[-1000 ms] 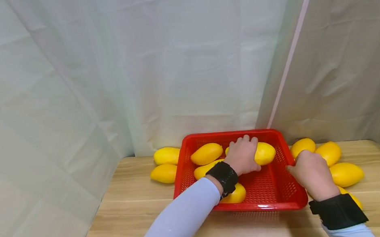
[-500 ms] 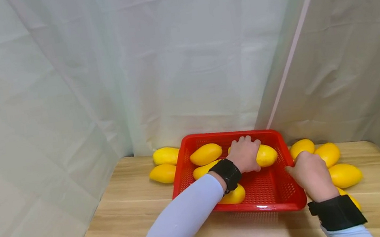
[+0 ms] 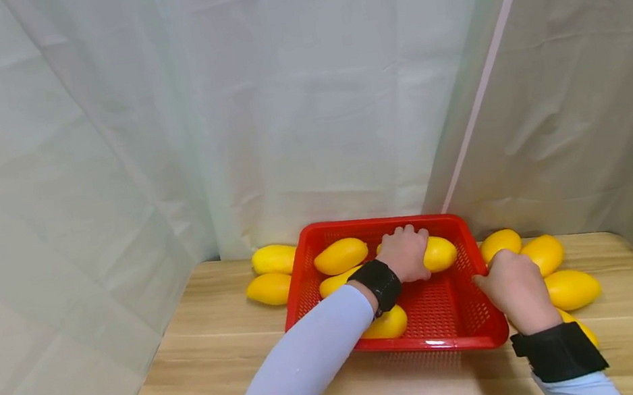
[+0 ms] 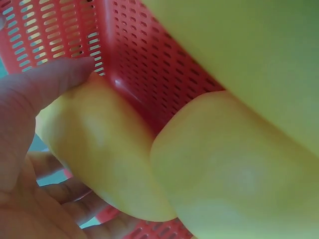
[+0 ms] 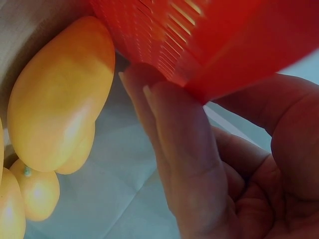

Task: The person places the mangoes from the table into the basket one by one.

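A red plastic basket (image 3: 397, 348) with slotted walls stands on the table, holding several yellow mangoes. Inside it, toward the back right, my left hand (image 3: 405, 254) grips one mango (image 3: 439, 253) from above. The left wrist view shows the thumb and fingers around this mango (image 4: 102, 149), its side against another mango (image 4: 234, 169). My right hand (image 3: 515, 291) holds the basket's right rim. In the right wrist view its fingers (image 5: 184, 129) lie along the outside of the red wall (image 5: 239, 55), with the thumb on the other side.
Outside the basket, two mangoes (image 3: 269, 290) lie by its left wall. Several more mangoes (image 3: 572, 289) lie to the right, around and beyond my right hand. The wooden table (image 3: 211, 356) ends at a pale curtain (image 3: 311, 123) behind and at the sides.
Hardly anything differs. The left hand and its mango shift very slightly within the basket, while the right hand keeps its hold on the rim.
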{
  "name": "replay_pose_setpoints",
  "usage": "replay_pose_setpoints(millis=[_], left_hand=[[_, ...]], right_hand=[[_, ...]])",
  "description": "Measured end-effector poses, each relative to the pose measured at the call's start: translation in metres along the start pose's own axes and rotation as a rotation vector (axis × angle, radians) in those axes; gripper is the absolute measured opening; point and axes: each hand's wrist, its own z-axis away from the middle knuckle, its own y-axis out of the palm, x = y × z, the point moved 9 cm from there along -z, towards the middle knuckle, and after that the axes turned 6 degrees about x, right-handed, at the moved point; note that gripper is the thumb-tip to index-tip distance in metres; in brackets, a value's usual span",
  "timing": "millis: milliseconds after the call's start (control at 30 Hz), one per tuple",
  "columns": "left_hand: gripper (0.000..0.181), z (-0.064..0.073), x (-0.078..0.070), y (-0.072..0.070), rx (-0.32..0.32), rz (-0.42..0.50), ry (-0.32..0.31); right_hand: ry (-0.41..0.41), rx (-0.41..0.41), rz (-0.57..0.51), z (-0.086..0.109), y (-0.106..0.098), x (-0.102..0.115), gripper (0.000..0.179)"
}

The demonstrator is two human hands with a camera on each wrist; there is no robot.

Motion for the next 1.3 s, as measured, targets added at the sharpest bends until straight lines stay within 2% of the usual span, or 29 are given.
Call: replay_pose_setpoints(millis=[367, 733, 867, 1067, 1300], left_hand=[[0.078, -0.003, 0.005, 0.002, 0.002, 0.067, -0.028], [0.067, -0.007, 0.007, 0.011, -0.003, 0.066, -0.025], [0.065, -0.004, 0.008, 0.012, 0.0, 0.061, -0.022], [0.065, 0.005, 0.015, -0.003, 0.001, 0.066, -0.012], [0.066, 0.022, 0.035, -0.025, -0.052, 0.069, 0.008]], right_hand=[[-0.001, -0.008, 0.014, 0.001, -0.001, 0.001, 0.034], [-0.004, -0.009, 0.022, -0.001, -0.001, 0.0, 0.033], [-0.011, -0.015, 0.034, -0.002, -0.001, 0.001, 0.032], [-0.019, -0.018, 0.042, -0.002, -0.002, 0.0, 0.032], [-0.004, 0.004, 0.03, -0.003, -0.001, -0.002, 0.031]])
